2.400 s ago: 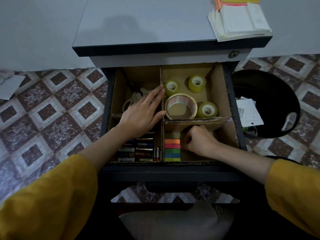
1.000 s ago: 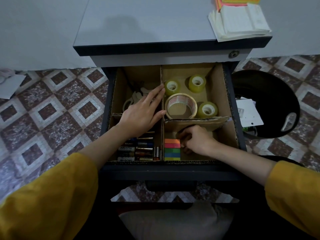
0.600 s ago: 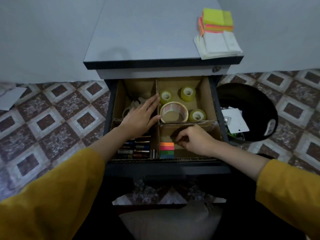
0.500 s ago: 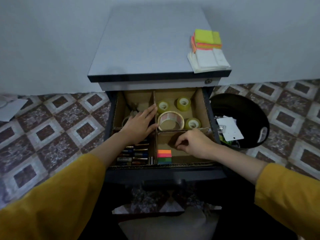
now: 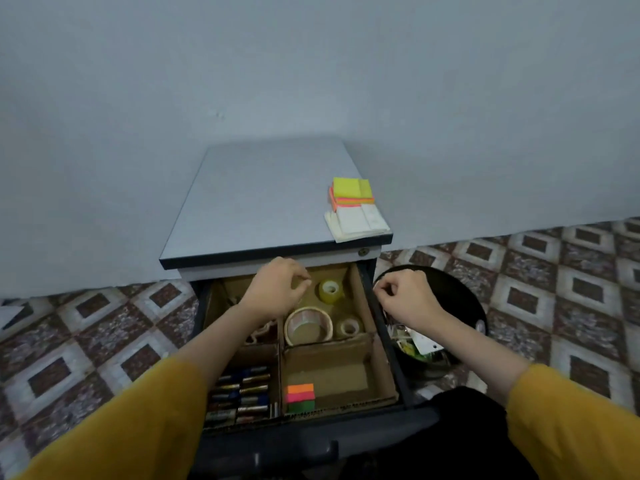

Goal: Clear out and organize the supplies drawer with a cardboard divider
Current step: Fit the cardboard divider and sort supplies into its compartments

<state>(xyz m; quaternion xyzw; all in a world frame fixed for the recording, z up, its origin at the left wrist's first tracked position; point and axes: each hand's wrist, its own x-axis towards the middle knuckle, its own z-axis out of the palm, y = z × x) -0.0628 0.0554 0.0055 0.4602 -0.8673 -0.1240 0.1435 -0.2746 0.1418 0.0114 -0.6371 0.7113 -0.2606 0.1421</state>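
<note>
The supplies drawer (image 5: 390, 344) stands open, lined with a cardboard divider (image 5: 325, 344) that makes four compartments. Back right holds a large tape roll (image 5: 308, 326) and two small rolls (image 5: 329, 291). Batteries (image 5: 242, 393) fill the front left. A strip of coloured sticky flags (image 5: 300, 396) lies in the front right. My left hand (image 5: 277, 291) hovers over the back of the drawer, fingers curled in, nothing visible in it. My right hand (image 5: 405, 296) is raised over the drawer's right wall, fingers pinched together, also with nothing visible.
On the cabinet top (image 5: 256, 202) sit a stack of bright sticky notes (image 5: 351, 192) and white paper pads (image 5: 360, 221) near the right front corner. A black bin (image 5: 460, 299) with scraps stands on the tiled floor right of the drawer. A wall is behind.
Both hands have lifted out of the drawer: the left off the centre divider, the right out of the front right compartment. The view has tilted up and back.
</note>
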